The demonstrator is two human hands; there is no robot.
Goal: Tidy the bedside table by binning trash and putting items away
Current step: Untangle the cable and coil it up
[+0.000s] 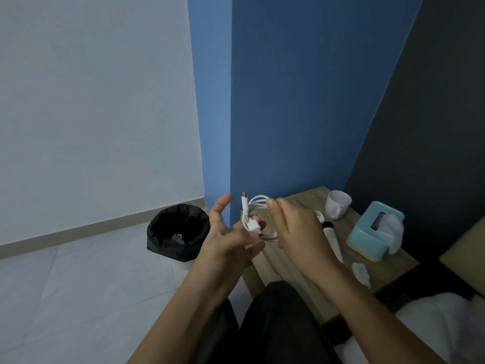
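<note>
A white charging cable (256, 208) is coiled into loops in the air above the left end of the wooden bedside table (388, 269). My right hand (294, 229) pinches the top of the coil between thumb and fingers. My left hand (231, 237) is palm up under the coil, thumb raised, with its fingers holding the loops and a white plug. One plug end sticks up. The black-lined bin (178, 232) stands on the floor left of the table with some trash inside.
On the table sit a white mug (337, 204), a light blue tissue box (372, 229) with a tissue sticking out, a white tube (333, 239), a small white charger (360, 271) and a small white item partly hidden behind my right hand. Bed at right.
</note>
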